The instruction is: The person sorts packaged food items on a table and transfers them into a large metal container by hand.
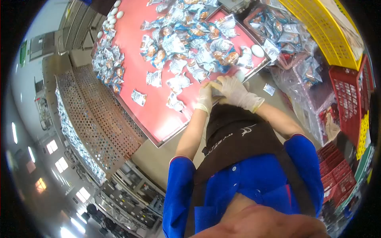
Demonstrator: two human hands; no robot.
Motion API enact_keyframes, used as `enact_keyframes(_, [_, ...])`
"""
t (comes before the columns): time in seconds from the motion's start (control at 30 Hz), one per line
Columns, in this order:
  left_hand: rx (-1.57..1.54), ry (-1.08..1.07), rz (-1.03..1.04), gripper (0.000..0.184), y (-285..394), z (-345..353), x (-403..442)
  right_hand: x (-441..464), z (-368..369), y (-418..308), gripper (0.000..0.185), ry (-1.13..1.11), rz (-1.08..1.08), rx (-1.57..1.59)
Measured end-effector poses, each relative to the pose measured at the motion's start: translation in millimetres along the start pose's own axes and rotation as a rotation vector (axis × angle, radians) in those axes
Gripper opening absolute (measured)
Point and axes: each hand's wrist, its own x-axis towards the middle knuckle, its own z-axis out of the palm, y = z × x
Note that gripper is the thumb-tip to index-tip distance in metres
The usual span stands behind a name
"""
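Observation:
My gloved left hand (204, 97) and gloved right hand (235, 93) meet at the near edge of the red tabletop (160, 115). The fingers of both are curled inward around a small pale thing between them, mostly hidden, that I cannot make out. Just beyond the hands lies a heap of small silver and blue plastic packets (194, 51) with orange-brown prints. A white egg (240, 75) sits right beside my right hand's fingers. Farther along the metal rim is another white egg (257, 50). A few loose packets (174, 102) lie left of my left hand.
Several white eggs (112, 20) line the table's far left edge, near a second packet pile (108, 63). On the right stand a packet-filled crate (279, 33), a yellow crate (325, 29) and red crates (347, 99). Perforated metal panels (91, 115) stand left.

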Motion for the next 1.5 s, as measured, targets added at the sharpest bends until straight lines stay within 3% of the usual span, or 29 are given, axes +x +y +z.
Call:
enact_keyframes(0.07, [-0.079,-0.084,0.040,0.034,-5.5,1.6,0.5,-6.1,13.5,18.9,0.032,0.011,-0.096,0.030])
enact_keyframes(0.13, [-0.033,-0.028,0.004,0.043,16.3,5.7,-28.8,-13.7,28.7,31.5,0.031,-0.047,-0.159,0.117])
enact_keyframes(0.23, [0.022,0.002,0.075,0.052,18.3,-9.0,-36.2,-14.4,-16.5,38.2,0.035,0.039,-0.198,0.332])
enact_keyframes(0.3, [-0.005,0.033,0.168,0.050,12.4,-26.2,-38.4,-16.3,-53.7,62.1,0.038,-0.058,0.030,0.435])
enact_keyframes(0.37, [-0.051,0.170,0.244,0.034,6.7,-41.1,-42.9,-20.1,-87.7,120.4,0.019,0.082,0.119,-0.107])
enact_keyframes(0.4, [-0.029,0.234,0.277,0.029,2.9,-50.4,-44.5,-9.8,-122.0,139.0,0.015,0.156,0.411,0.174])
enact_keyframes(0.47, [-0.020,0.302,0.352,0.023,-8.2,-72.2,-42.8,-5.3,-152.6,214.0,0.023,0.102,0.433,-0.570])
enact_keyframes(0.53, [0.011,0.298,0.476,0.023,-24.1,-90.5,-34.4,13.8,-169.9,214.9,0.026,0.042,0.379,-0.832])
enact_keyframes(0.6, [0.160,0.344,0.582,0.024,-29.1,-92.5,-32.0,44.9,-159.9,182.1,0.028,0.049,0.250,-0.597])
enact_keyframes(0.63, [0.300,0.387,0.621,0.025,-23.6,-80.7,-34.1,61.3,-139.4,150.0,0.024,-0.104,0.268,-0.355])
enact_keyframes(0.67, [0.439,0.425,0.666,0.025,-14.1,-66.9,-34.3,51.7,-89.1,149.2,0.025,0.001,-0.010,-0.102])
enact_keyframes(0.7, [0.488,0.399,0.698,0.026,-1.3,-51.5,-36.0,58.6,-44.2,119.6,0.027,-0.220,0.153,-0.120])
enact_keyframes(0.73, [0.536,0.370,0.729,0.027,11.5,-34.8,-38.1,80.5,-33.6,68.0,0.018,-0.433,0.111,-0.273])
enact_keyframes(0.77, [0.582,0.340,0.758,0.027,16.8,-24.8,-35.1,81.0,-15.6,43.3,0.026,-0.320,0.016,-0.223])
enact_keyframes(0.87, [0.330,0.246,0.733,0.026,11.4,-23.6,1.8,100.9,49.6,47.0,0.037,-0.239,0.030,-0.553])
enact_keyframes(0.97, [0.145,0.139,0.439,0.028,22.7,-36.9,-6.4,88.2,15.3,48.1,0.041,-0.261,0.026,-0.197])
enact_keyframes(1.1, [-0.417,-0.408,-0.089,0.043,34.6,-49.1,-15.7,59.4,-5.2,21.3,0.045,-0.019,-0.162,-0.005])
enact_keyframes(1.13, [-0.490,-0.542,0.002,0.048,30.4,-46.2,-16.2,56.6,-13.0,5.3,0.049,-0.026,-0.216,-0.049])
enact_keyframes(1.17, [-0.439,-0.484,0.049,0.046,32.6,-41.0,-25.3,54.6,-19.4,-9.0,0.052,-0.034,-0.266,-0.094])
enact_keyframes(1.27, [-0.380,-0.316,0.131,0.038,38.5,-31.4,-42.4,45.4,-33.1,-18.4,0.067,-0.052,-0.119,0.102])
enact_keyframes(1.33, [-0.365,-0.484,0.213,0.041,44.1,-38.3,-43.4,42.0,-49.3,-17.3,0.076,-0.131,0.074,0.364])
enact_keyframes(1.37, [-0.356,-0.568,0.253,0.042,48.0,-41.2,-46.0,40.5,-48.7,-16.0,0.076,-0.135,0.120,0.412])
enact_keyframes(1.5, [-0.231,-0.423,0.340,0.038,55.3,-27.0,-65.3,45.7,-47.2,-18.0,0.072,-0.190,0.254,0.558])
